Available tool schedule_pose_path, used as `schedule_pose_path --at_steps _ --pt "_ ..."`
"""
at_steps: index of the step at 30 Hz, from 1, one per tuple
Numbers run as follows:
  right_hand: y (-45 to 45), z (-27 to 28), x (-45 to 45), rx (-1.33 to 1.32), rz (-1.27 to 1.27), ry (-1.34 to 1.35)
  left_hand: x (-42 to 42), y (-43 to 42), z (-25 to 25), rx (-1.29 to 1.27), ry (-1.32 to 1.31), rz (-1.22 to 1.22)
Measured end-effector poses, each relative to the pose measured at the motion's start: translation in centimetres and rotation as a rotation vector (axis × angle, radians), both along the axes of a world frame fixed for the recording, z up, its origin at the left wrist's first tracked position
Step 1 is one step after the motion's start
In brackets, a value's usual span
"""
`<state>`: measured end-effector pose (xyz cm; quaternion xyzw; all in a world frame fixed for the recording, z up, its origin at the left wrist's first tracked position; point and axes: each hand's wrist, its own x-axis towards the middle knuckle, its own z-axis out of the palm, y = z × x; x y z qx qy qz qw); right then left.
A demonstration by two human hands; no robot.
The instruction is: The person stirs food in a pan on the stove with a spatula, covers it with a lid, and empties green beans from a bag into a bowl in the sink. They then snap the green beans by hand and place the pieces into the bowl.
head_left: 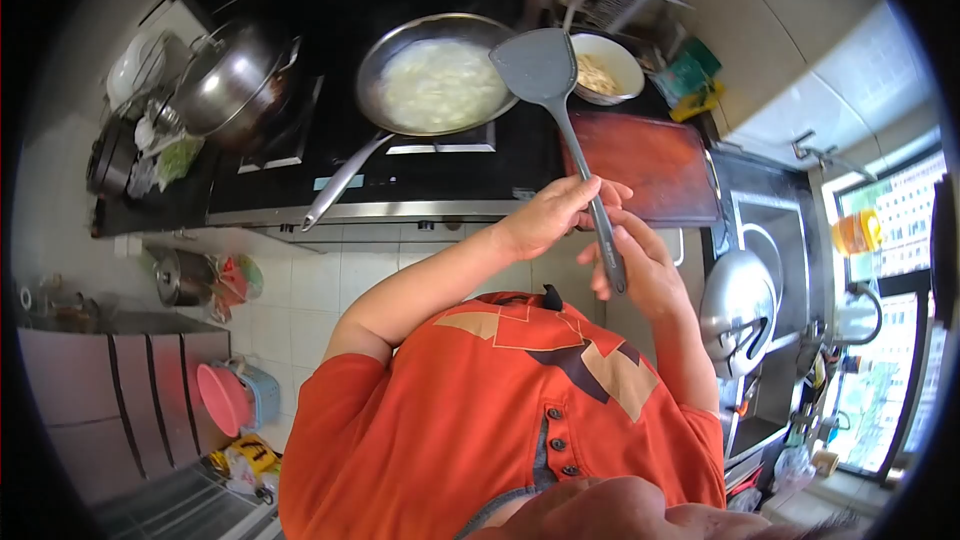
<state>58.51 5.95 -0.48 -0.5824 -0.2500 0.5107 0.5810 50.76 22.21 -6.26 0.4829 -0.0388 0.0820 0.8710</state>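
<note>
A grey spatula [537, 65] is held up slantwise, its broad blade over the right rim of a frying pan [366, 100]. My left hand [548, 220] is closed on the middle of the handle, thumb on top. Near the handle's lower end, my right hand [648, 265] has its curled fingers on both sides of the handle; part of its grip is hidden. The pan stands on the black stove, its long handle pointing to the front left. Pale, whitish food [440, 85] lies in it, looking blurred. Just right of the blade sits a white bowl [622, 60] with light-coloured food.
A reddish-brown cutting board [650, 165] lies right of the stove. On the left burner stands a lidded metal pot [225, 80]. Beyond the board are a sink [775, 210] and a shiny metal lid or pan [738, 310]. A utensil rack [615, 5] stands behind the bowl.
</note>
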Motion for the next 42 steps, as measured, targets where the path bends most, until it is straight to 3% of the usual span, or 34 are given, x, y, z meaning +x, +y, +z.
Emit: schedule_pose_path --at_steps 3,5,7,9,12,16,18,24,30,34,37,42 --pt "4.6 -0.2 -1.4 0.031 -0.039 -0.118 -2.2 3.5 -0.2 0.043 0.087 0.090" --pt "7.8 -1.4 0.1 0.137 -0.028 -0.401 -4.3 5.9 0.5 0.109 0.207 0.161" --pt "10.9 0.7 1.4 0.081 -0.050 -0.759 -6.7 8.0 -0.1 0.308 0.238 0.248" --pt "13.3 3.0 1.8 0.223 -0.037 -1.356 -9.2 9.8 -1.1 0.378 0.251 0.243" --pt "15.5 6.7 1.1 0.001 0.122 -1.568 -12.5 11.4 -0.9 0.503 0.274 0.341" --pt "18.1 9.0 -0.5 -0.241 0.336 -1.800 -15.2 13.6 0.1 0.892 0.242 0.528" --pt "19.7 8.3 -1.4 -0.272 0.383 -1.830 -16.2 14.4 0.3 1.100 0.186 0.627" --pt "24.7 2.2 -2.9 -0.342 0.415 -1.891 -17.4 16.5 -0.7 1.072 0.163 0.722" --pt "28.7 -1.3 -0.1 -0.154 0.243 -1.914 -17.1 16.7 -1.0 1.045 0.206 0.771" --pt "28.8 0.6 3.1 -0.086 0.164 -1.833 -16.4 16.4 -0.7 1.044 0.218 0.818" --pt "27.0 5.2 4.8 -0.178 0.101 -1.860 -15.1 16.1 -0.7 1.034 0.243 0.854" --pt "27.7 3.4 12.3 -0.260 0.095 -1.700 -13.6 14.8 -1.2 0.985 0.279 0.853"
